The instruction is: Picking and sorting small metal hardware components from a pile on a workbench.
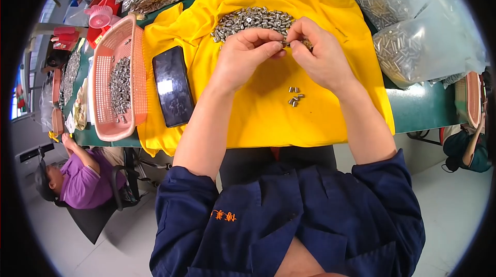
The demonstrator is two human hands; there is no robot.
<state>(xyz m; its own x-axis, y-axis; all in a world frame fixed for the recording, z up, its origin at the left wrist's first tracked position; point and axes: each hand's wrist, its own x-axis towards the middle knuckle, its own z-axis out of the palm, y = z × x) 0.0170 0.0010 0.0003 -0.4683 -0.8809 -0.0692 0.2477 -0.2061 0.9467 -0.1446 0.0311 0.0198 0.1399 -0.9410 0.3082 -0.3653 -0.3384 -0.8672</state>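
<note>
Pinching small part [285,43] between left hand [250,54] and right hand [321,52] | apparently handling singly, near 12-o'clock metal pile [253,20] | likely needing steady fingertips next

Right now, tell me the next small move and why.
Probably tilt the small part slightly into view: the left hand and right hand meet at it above the yellow cloth, and their fingers largely hide it.

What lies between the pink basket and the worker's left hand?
In the head view, a black phone lies there on the yellow cloth, closer to the pink basket than to the left hand; cloth covers the rest.
</note>
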